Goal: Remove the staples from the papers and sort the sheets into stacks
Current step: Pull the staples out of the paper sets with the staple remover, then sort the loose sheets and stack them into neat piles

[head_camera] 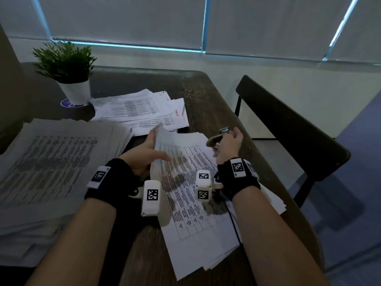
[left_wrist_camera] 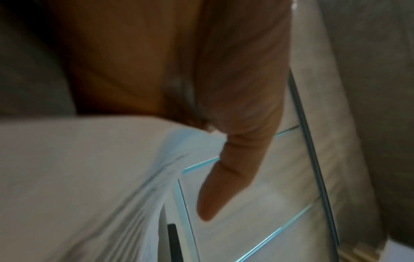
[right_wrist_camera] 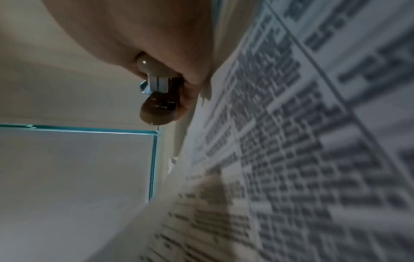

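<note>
A printed stack of papers (head_camera: 198, 195) lies on the dark table in front of me. My left hand (head_camera: 147, 150) pinches the left edge of its top sheets (head_camera: 165, 139) and holds them lifted, thumb on the printed side and fingers behind. The left wrist view is blurred and shows a finger (left_wrist_camera: 237, 159) beside the curled sheet edges (left_wrist_camera: 94, 177). My right hand (head_camera: 228, 144) grips a metal staple remover (head_camera: 218, 137) just above the stack's far right corner. In the right wrist view the staple remover (right_wrist_camera: 158, 99) sits in the palm, next to the printed page (right_wrist_camera: 302, 141).
A tall pile of sheets (head_camera: 51, 164) fills the left of the table. A looser pile (head_camera: 140, 109) lies at the far middle. A potted plant (head_camera: 69, 67) stands far left. A dark chair (head_camera: 288, 124) sits off the table's right edge (head_camera: 243, 131).
</note>
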